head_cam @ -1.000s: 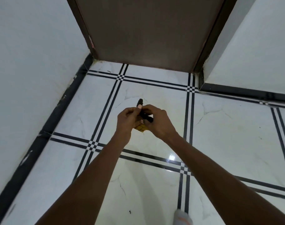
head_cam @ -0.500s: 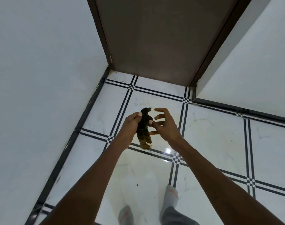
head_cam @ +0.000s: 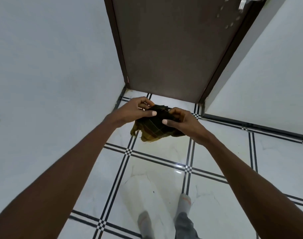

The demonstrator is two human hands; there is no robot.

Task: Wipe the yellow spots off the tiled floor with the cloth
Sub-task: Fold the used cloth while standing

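The cloth [head_cam: 156, 128] is up in the air between both hands, well above the floor [head_cam: 161, 178], in front of the foot of the door [head_cam: 173, 49]. It is dark with thin checked lines across its upper part and stained yellow along its lower fringe, which hangs loose and ragged toward the left. The left hand [head_cam: 135, 109] pinches the cloth's upper left edge, thumb on the near side and curled fingers behind it. The right hand [head_cam: 183, 121] grips the upper right edge the same way, thumb pressed on the near face and fingers folded over the top. Both arms reach forward from the bottom corners of the view. The floor below is white glossy tile crossed by double black lines with small checkered squares at the crossings; a faint yellowish tint shows on the tile beneath the cloth, though distinct spots cannot be made out. Two feet [head_cam: 184, 204] in grey socks stand on the tiles at the bottom, the right one ahead of the left. White walls [head_cam: 52, 66] flank the brown door on both sides, with a dark skirting along their base.
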